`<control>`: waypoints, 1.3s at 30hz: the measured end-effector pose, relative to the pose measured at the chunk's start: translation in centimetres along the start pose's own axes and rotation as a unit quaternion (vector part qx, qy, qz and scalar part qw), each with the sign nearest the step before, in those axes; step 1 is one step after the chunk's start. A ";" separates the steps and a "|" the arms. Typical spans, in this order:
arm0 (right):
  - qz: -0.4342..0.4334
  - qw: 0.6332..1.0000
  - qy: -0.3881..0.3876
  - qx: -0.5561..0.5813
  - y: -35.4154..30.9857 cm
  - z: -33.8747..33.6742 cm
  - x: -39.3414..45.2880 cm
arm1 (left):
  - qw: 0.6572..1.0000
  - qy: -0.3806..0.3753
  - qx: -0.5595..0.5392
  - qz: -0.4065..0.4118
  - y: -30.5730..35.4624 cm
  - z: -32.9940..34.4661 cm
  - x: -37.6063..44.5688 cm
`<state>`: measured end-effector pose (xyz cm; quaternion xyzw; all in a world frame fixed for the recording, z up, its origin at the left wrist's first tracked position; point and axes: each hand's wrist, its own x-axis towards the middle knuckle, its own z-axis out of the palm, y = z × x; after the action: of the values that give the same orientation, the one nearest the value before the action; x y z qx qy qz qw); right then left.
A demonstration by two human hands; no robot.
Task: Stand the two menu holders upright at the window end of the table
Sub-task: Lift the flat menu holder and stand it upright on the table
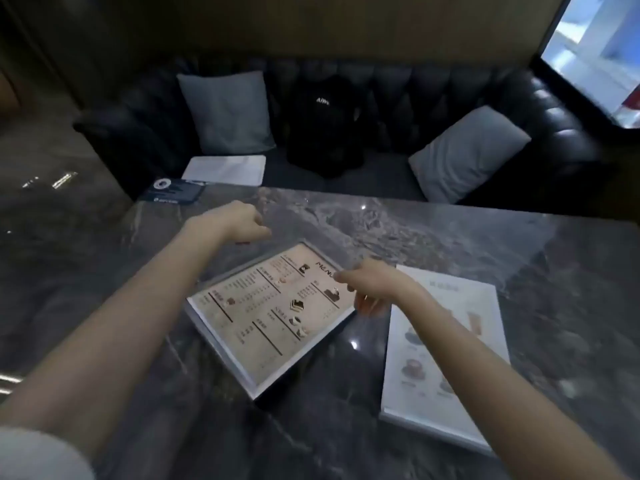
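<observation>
Two menu holders lie flat on the dark marble table (433,233). The beige menu holder (266,317), with a silver frame, lies askew in the middle. A white menu holder (446,344) lies to its right, partly under my right forearm. My left hand (239,221) hovers past the beige holder's far left corner with its fingers curled downward and nothing in them. My right hand (370,284) is at the beige holder's far right edge, its fingers bent down over the frame; whether they grip it I cannot tell. The window (595,53) is at the upper right.
A black leather sofa (433,95) runs behind the table with two grey cushions (228,112) and a black backpack (329,129). A white sheet (225,169) lies on the seat. A dark card (175,192) sits at the table's far left corner.
</observation>
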<state>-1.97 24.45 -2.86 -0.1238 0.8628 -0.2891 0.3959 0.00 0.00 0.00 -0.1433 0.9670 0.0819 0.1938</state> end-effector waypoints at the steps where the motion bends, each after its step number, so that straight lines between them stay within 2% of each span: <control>1: 0.016 1.000 0.007 0.017 0.5 0.8 0.4 | 1.000 0.003 0.001 -0.012 -0.4 1.0 0.2; 5: 0.059 0.991 0.059 0.107 3.5 4.5 2.6 | 0.998 0.043 -0.026 -0.038 -1.7 5.5 1.0; 8: 0.094 0.971 0.096 0.198 5.0 7.0 3.8 | 0.995 0.053 -0.062 -0.056 -2.3 7.9 1.6; 13: 0.133 0.930 0.061 0.337 6.6 10.4 4.8 | 0.991 0.050 -0.076 -0.100 -3.7 11.4 2.7; 17: 0.093 0.874 0.041 0.475 7.2 11.3 5.0 | 0.980 0.030 -0.136 -0.145 -5.0 12.1 3.5; 22: 0.049 0.824 0.000 0.564 7.7 10.5 5.3 | 0.972 0.067 -0.158 -0.162 -5.0 12.3 3.8; 31: 0.062 0.826 -0.009 0.561 7.4 10.0 4.7 | 0.972 0.084 -0.164 -0.149 -4.5 12.0 3.0; 35: 0.032 0.829 0.003 0.558 6.7 9.3 3.7 | 0.968 0.092 -0.194 -0.128 -5.0 11.4 2.3; 39: -0.012 0.847 0.011 0.531 5.8 8.1 2.7 | 0.952 0.141 -0.251 -0.108 -5.1 10.5 1.0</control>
<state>2.40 24.66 -12.18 0.0983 0.5800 -0.7092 0.3884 4.39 -2.81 -10.49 -0.3012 0.9115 0.2792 0.0209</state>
